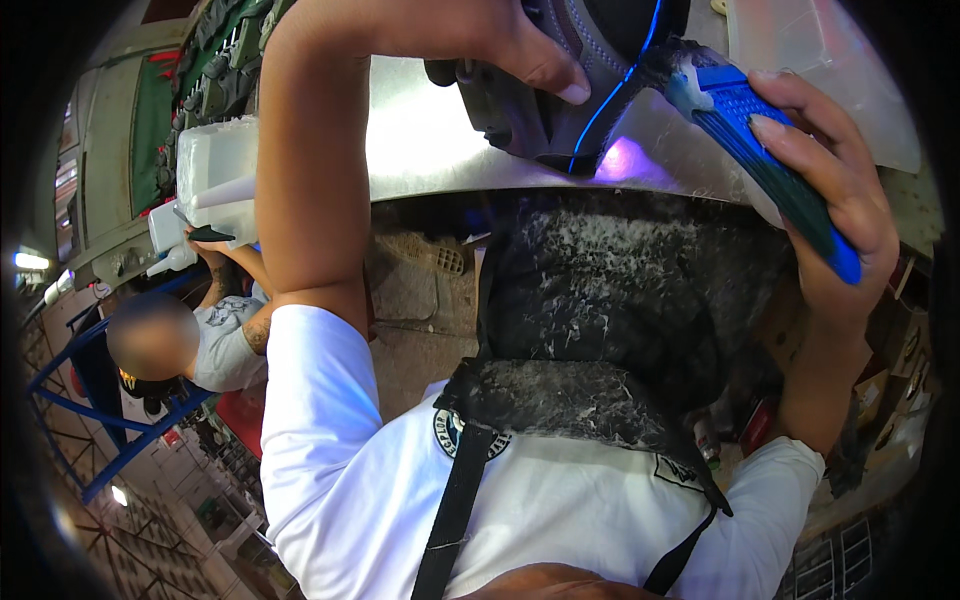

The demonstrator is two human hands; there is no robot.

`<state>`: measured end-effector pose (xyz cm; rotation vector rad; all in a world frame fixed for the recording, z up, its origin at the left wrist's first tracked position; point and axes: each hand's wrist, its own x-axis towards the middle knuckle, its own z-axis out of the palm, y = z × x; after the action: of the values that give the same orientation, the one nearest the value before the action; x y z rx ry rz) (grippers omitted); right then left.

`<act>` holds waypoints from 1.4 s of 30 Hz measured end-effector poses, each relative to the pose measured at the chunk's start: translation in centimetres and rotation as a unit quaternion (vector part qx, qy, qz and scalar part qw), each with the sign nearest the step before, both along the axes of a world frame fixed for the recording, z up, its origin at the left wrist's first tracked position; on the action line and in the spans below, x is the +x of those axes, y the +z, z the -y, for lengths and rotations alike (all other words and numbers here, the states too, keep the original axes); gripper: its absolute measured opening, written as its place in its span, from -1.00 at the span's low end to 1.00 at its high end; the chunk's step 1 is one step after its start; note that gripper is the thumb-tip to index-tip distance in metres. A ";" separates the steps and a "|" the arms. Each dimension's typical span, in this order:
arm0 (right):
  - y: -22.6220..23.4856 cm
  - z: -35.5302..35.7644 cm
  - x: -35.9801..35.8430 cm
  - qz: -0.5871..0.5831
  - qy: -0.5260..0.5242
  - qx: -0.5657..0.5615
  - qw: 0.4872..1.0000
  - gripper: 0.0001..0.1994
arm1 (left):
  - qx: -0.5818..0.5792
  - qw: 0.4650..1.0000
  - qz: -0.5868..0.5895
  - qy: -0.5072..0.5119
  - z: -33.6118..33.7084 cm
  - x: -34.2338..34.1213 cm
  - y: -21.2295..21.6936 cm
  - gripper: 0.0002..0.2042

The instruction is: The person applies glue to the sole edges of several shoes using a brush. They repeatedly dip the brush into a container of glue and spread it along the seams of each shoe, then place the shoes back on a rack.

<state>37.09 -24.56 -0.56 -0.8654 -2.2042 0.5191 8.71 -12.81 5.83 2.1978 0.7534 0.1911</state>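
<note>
My left hand (520,45) grips a dark grey shoe (560,70) with a glowing blue line along its sole, holding it above a shiny metal table (430,150). My right hand (830,190) is wrapped around the blue handle of a brush (770,150). The brush's head rests against the shoe's side at the upper right. A black apron (600,330) flecked with white covers my front, over a white shirt.
Another person (215,335) sits at the left beside a blue metal frame (90,420). White plastic containers (215,165) stand at the table's left end. A clear plastic bin (830,70) sits at the upper right. Rows of dark shoes (215,60) lie at the upper left.
</note>
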 end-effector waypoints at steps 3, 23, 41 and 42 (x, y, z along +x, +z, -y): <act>-1.4 0.0 -0.2 -0.020 -0.002 0.006 1.000 -0.65 | -0.011 1.000 0.005 0.011 -0.2 -0.2 -0.1 0.24; -6.3 3.4 -4.8 -0.417 -0.073 -0.272 0.864 -0.72 | -0.055 0.996 0.009 0.075 -0.4 -0.7 -0.6 0.14; -1.3 4.9 0.1 -0.463 -0.117 -0.222 0.850 -0.59 | 0.005 0.997 0.027 0.077 1.5 -5.8 -4.3 0.02; -0.6 5.7 1.2 -0.465 -0.148 -0.238 0.840 -0.61 | 0.026 0.996 0.039 0.076 2.5 -6.3 -4.2 -0.03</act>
<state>38.32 -30.25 -1.17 -0.9042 -1.0359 1.0815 2.40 -15.29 1.59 2.1683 0.8820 0.3738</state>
